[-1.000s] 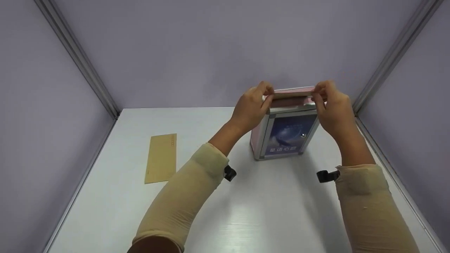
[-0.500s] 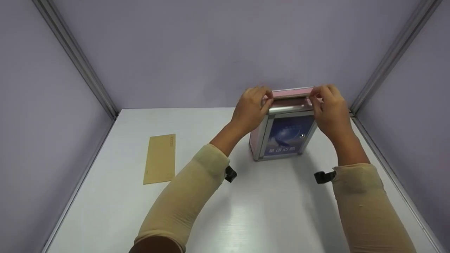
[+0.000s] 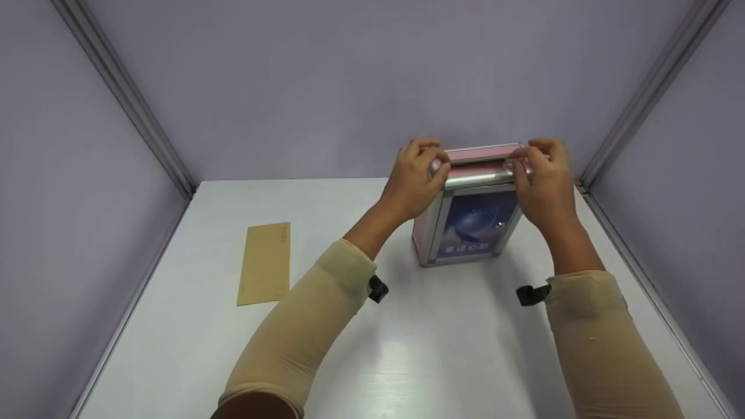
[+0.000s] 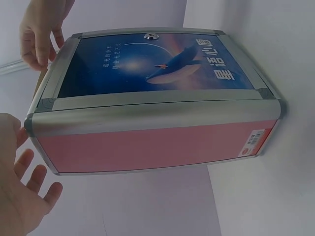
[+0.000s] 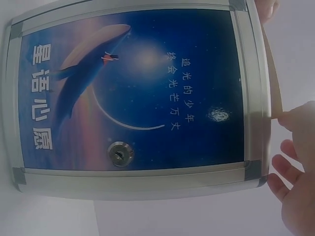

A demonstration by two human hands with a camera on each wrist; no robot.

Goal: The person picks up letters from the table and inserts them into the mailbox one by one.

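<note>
A pink metal box (image 3: 465,224) with aluminium edges and a blue whale picture on its front stands upright at the back right of the white table (image 3: 407,349). My left hand (image 3: 416,174) is at its top left corner and my right hand (image 3: 538,174) at its top right corner. In the right wrist view a thin tan envelope edge (image 5: 274,88) sticks out of the box top, and a right fingertip (image 5: 293,118) touches it. The left wrist view shows the left hand (image 4: 24,196) with fingers spread beside the box (image 4: 147,142). A keyhole (image 5: 120,153) sits in the front panel.
A second tan envelope (image 3: 265,263) lies flat on the left side of the table. Lilac walls with metal corner posts (image 3: 125,99) close in the table on three sides. The box stands close to the back wall.
The tan envelope held between my hands has sunk into the top of the box and hardly shows in the head view. Both hands came down onto the top corners.
</note>
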